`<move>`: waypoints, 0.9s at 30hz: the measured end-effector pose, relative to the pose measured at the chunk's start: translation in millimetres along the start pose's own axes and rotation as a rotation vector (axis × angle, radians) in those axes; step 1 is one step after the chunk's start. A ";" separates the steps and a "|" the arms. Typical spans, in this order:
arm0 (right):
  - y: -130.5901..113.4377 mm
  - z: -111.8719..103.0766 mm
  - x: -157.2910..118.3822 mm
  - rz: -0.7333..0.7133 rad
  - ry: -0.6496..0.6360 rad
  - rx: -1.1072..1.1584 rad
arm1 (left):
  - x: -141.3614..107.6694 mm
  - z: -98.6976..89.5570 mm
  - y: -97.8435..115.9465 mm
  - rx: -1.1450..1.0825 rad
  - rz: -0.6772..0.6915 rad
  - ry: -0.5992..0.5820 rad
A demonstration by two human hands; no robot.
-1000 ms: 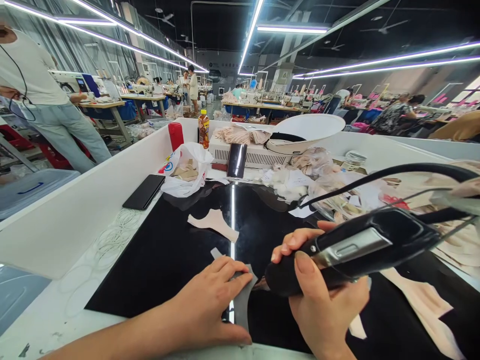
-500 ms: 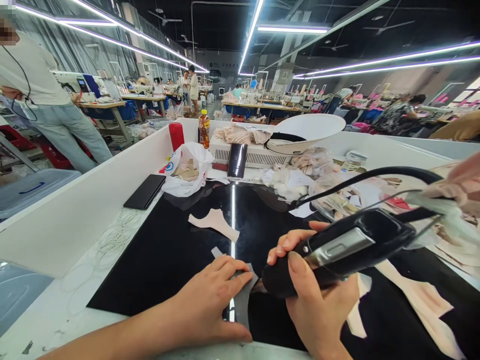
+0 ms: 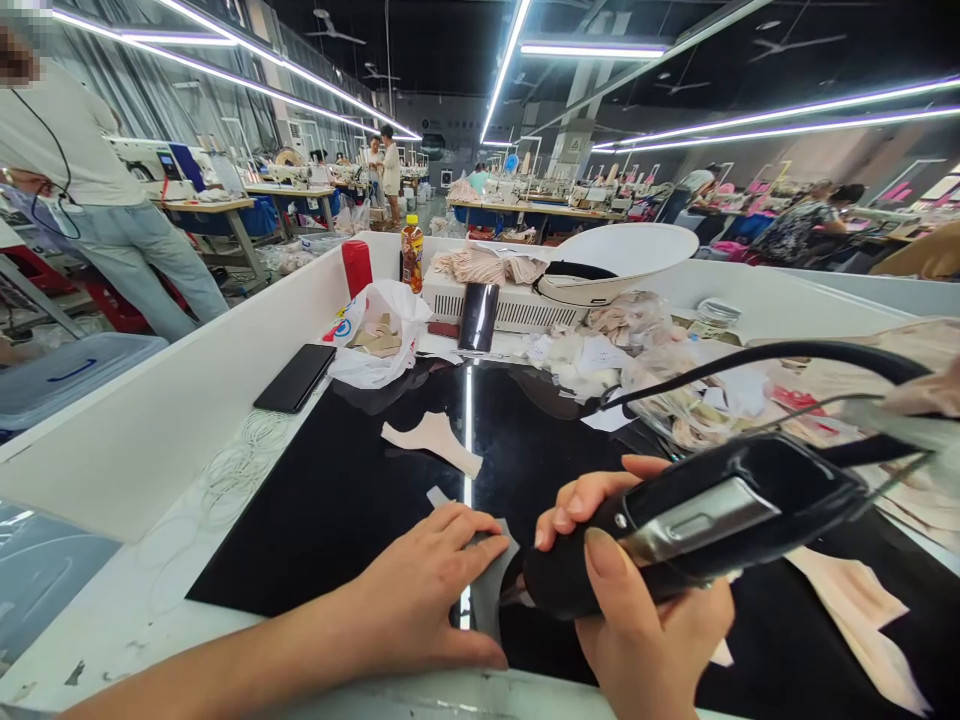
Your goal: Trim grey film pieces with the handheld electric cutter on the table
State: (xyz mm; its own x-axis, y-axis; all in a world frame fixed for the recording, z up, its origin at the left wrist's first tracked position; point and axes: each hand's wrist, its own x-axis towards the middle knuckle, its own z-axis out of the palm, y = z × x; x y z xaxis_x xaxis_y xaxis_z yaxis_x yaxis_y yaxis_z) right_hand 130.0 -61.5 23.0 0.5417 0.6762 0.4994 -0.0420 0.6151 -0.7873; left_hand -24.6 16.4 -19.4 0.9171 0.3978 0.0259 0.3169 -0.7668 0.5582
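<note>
Left hand [image 3: 431, 585], palm down over a black sheet [image 3: 315, 540]: fingers close together and slightly bent, thumb spread well away from the index finger; fingertips pressed on the upper part of a curved grey piece [image 3: 495, 570], with more of the same piece exposed in the gap between index finger and thumb. Right hand [image 3: 637, 610], closed firmly around a black handheld tool [image 3: 795, 480]: thumb along the near side, fingers wrapped over the far side, narrow nose of the tool just right of the left fingertips and near the right edge of the grey piece; contact between nose and piece impossible to tell. Just beyond the left fingers, a small pale strip [image 3: 436, 496]; farther beyond, a flat pinkish cloth piece [image 3: 435, 440] with a concave edge, apart from both hands. To the right of the right-hand fingers, longer pinkish cloth pieces [image 3: 855, 600] on the same sheet; beyond those fingers, a black cable [image 3: 750, 355] arched from the right. Well beyond the left fingers and to their left, a black phone [image 3: 295, 378], with a white plastic bag [image 3: 382, 365] just beside it; nearer, loops of pale cord [image 3: 244, 475].
</note>
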 end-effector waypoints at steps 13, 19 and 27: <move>-8.2 -4.4 -10.9 0.028 -0.026 0.007 | -0.6 -2.3 -0.2 -0.015 0.041 0.025; -11.8 -5.8 -12.9 0.032 -0.028 0.012 | -0.3 -2.3 -2.8 -0.009 0.050 0.024; -10.3 -4.0 -15.7 0.029 -0.029 -0.023 | 2.5 -2.4 -6.0 -0.009 0.061 0.026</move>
State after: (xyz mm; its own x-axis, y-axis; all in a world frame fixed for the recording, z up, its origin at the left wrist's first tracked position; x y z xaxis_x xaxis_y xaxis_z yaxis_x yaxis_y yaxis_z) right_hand 125.4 -80.1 21.8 0.5163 0.7053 0.4858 -0.0381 0.5856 -0.8097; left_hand -24.7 23.3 -20.6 0.9280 0.3636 0.0819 0.2581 -0.7854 0.5626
